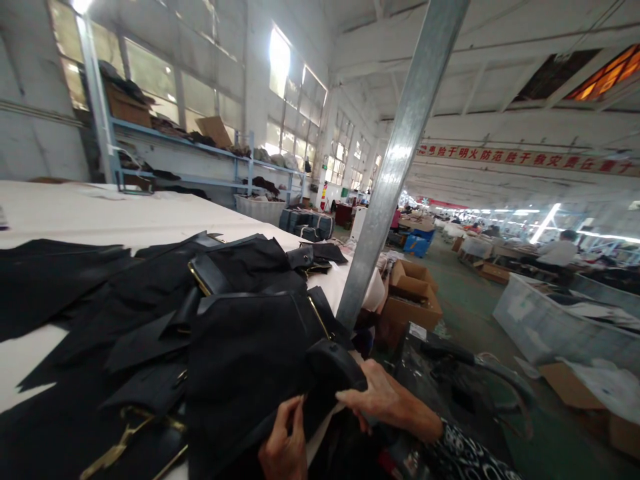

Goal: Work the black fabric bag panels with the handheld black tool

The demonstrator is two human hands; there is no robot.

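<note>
Fabric piece, black, lies at the near right corner of the tabletop, hanging over its edge. I see my left hand clenched on its lower hem and my right hand grasping a rolled fold of it. Other black pieces spread toward the left edge. A metal post rises just past the corner, with cardboard boxes beyond.
</note>
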